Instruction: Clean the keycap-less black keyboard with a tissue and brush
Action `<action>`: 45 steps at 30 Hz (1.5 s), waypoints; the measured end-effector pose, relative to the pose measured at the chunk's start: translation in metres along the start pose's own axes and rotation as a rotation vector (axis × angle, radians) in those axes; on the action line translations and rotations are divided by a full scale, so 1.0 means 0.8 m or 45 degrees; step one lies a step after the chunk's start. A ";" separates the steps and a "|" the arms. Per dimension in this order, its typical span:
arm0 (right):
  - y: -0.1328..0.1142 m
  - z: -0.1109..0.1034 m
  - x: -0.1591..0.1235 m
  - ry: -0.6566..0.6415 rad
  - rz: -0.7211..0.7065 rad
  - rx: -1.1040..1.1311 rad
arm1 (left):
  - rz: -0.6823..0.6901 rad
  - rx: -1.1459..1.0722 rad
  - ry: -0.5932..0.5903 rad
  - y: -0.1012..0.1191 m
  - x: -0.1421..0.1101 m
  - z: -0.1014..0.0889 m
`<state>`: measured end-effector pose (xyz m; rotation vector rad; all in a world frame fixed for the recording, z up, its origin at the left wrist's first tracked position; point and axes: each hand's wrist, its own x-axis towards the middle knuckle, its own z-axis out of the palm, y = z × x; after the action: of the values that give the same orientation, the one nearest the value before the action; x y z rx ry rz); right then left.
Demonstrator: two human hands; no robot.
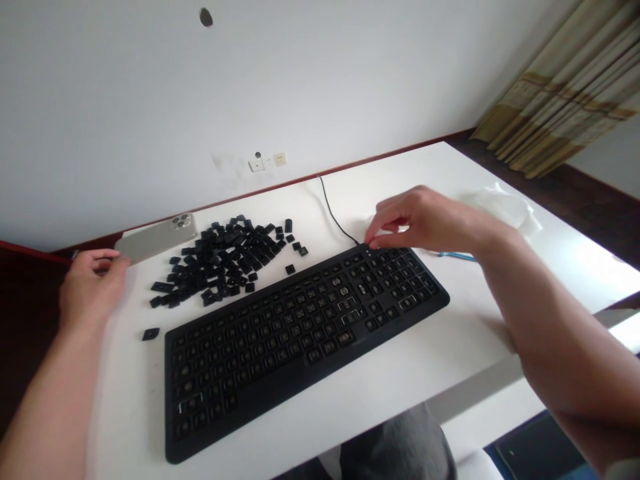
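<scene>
A black keyboard [300, 333] with all its keycaps removed lies diagonally on the white table [425, 360]. A heap of loose black keycaps [225, 257] lies behind it, with single caps apart at the left [150, 333]. My right hand [425, 220] hovers over the keyboard's far right corner, fingers bent downward and pinched together; whether it holds anything is hidden. My left hand [93, 283] rests at the table's left edge, fingers curled, next to a phone [157, 240] lying face down.
The keyboard's black cable [333, 210] runs back toward the wall. A blue pen-like tool [457, 255] and crumpled white plastic [500, 207] lie at the right. A wall socket [279, 159] sits above the table; a curtain [565, 93] hangs at the right.
</scene>
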<state>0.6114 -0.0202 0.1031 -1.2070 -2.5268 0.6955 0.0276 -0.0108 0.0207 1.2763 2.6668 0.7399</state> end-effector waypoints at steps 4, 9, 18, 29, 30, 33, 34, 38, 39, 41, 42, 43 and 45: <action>-0.008 0.018 0.008 -0.241 -0.111 0.061 | 0.017 0.004 0.008 0.000 0.001 0.001; -0.013 0.028 0.012 -0.310 -0.109 0.035 | 0.020 -0.009 0.016 -0.002 0.002 0.002; -0.024 0.024 0.010 -0.181 -0.062 -0.063 | 0.048 -0.022 0.011 -0.002 -0.001 0.000; -0.010 0.019 0.009 -0.228 -0.132 0.023 | 0.038 -0.009 -0.009 0.002 0.000 -0.001; -0.009 0.021 0.010 -0.258 -0.147 0.040 | 0.041 -0.011 -0.004 0.002 0.000 -0.001; -0.007 0.028 0.013 -0.282 -0.183 0.072 | 0.038 -0.011 0.001 0.003 -0.002 -0.001; -0.008 0.029 0.014 -0.276 -0.190 0.077 | 0.033 -0.010 -0.001 0.004 -0.004 -0.001; -0.017 0.033 0.014 -0.279 -0.193 0.034 | 0.004 -0.008 -0.003 0.008 -0.007 -0.003; -0.019 0.033 0.013 -0.286 -0.189 0.010 | 0.000 -0.008 -0.002 0.008 -0.008 -0.003; -0.023 0.033 0.012 -0.296 -0.181 -0.024 | 0.001 -0.009 0.000 0.008 -0.007 -0.003; -0.024 0.033 0.011 -0.299 -0.180 -0.028 | 0.003 -0.009 0.004 0.008 -0.007 -0.003; -0.024 0.032 0.011 -0.305 -0.181 -0.022 | 0.006 -0.009 0.007 0.008 -0.006 -0.003; -0.024 0.031 0.011 -0.322 -0.180 0.005 | 0.007 -0.007 0.010 0.007 -0.006 -0.002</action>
<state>0.5828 -0.0313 0.0922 -0.9810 -2.7801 0.8652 0.0338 -0.0120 0.0243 1.2822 2.6665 0.7545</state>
